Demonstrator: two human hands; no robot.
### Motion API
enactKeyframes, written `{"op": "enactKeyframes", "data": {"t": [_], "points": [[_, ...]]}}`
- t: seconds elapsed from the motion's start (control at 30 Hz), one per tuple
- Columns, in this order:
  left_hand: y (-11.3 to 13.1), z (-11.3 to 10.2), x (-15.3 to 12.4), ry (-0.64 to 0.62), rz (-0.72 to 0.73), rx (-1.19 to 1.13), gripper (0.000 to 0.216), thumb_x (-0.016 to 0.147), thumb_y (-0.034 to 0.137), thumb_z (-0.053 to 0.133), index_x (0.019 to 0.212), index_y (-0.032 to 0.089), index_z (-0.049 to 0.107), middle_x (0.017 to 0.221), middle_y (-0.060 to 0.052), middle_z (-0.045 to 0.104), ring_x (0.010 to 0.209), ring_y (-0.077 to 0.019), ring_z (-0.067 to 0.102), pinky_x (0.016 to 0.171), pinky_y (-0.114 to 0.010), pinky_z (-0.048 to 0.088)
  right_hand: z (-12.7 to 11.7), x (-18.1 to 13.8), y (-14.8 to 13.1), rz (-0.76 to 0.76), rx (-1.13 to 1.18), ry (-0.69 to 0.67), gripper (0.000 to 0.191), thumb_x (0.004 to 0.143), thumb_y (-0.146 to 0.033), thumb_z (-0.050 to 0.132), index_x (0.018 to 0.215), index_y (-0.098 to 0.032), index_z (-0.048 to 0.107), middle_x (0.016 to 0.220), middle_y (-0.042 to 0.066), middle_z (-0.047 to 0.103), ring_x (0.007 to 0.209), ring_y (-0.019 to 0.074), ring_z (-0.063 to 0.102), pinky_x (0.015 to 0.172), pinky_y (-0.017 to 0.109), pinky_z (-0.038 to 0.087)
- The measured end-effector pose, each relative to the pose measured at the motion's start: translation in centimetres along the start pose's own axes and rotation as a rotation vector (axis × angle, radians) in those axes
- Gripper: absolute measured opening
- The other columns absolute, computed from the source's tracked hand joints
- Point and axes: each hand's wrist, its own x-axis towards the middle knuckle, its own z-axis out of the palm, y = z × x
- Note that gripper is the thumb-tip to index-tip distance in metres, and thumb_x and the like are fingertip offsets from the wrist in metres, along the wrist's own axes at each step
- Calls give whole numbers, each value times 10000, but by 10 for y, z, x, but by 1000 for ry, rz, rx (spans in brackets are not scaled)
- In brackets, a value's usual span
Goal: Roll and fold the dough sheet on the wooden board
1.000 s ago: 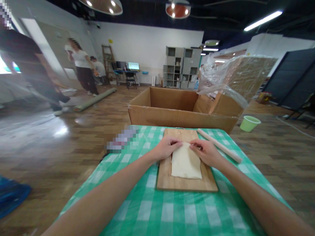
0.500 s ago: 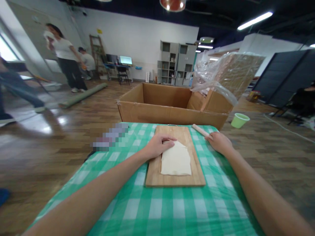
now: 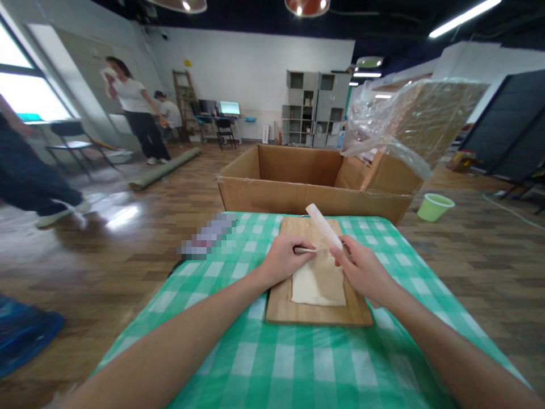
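Observation:
A flattened sheet of pale dough [image 3: 318,284] lies on a wooden cutting board [image 3: 293,315]. My left hand [image 3: 286,257] is closed on the dough's far edge at the left, pinching it and lifting it a little off the board. In my right hand [image 3: 364,266] is a light rolling pin [image 3: 323,226], gripped by its near end and slanting up and away to the left above the far part of the dough. The fingers of my right hand hover near the dough's right edge; whether they touch it I cannot tell.
The board rests on a green checked tablecloth [image 3: 251,358]. Beyond the table stands a large open cardboard box [image 3: 315,196] with plastic wrap on its right. A light green bucket [image 3: 435,207] is on the floor at right. Several people are in the background at left.
My right hand has brought the rolling pin leftward from the tablecloth to above the board. My left hand has gone from resting on the dough to lifting its far edge. The view has shifted left.

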Motion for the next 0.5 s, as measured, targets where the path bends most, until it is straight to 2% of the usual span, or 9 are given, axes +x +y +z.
{"op": "enactKeyframes", "data": {"t": [0.2,0.4,0.5], "points": [[3,2,-3,59,15,91,85,862,212,754,873,228,837,933,-16,839,802,-193,765,737,-288,527,12,-15,-18,7,-28,-78,262,1052,-405,478,1172,-197,584,869,60,741,767,231,674,659,310,387],[0,4,-5,131,56,109,61,862,213,769,869,224,829,888,-5,835,789,-183,771,728,-282,526,13,-16,-17,24,-191,-111,236,1072,-363,438,1121,-195,597,893,103,744,775,252,679,624,315,310],[0,4,-6,138,76,114,47,869,230,779,861,221,824,887,-7,832,773,-174,764,740,-281,536,13,-14,-13,29,-186,-113,234,1072,-370,444,1090,-202,605,887,96,744,775,248,680,625,314,305]]}}
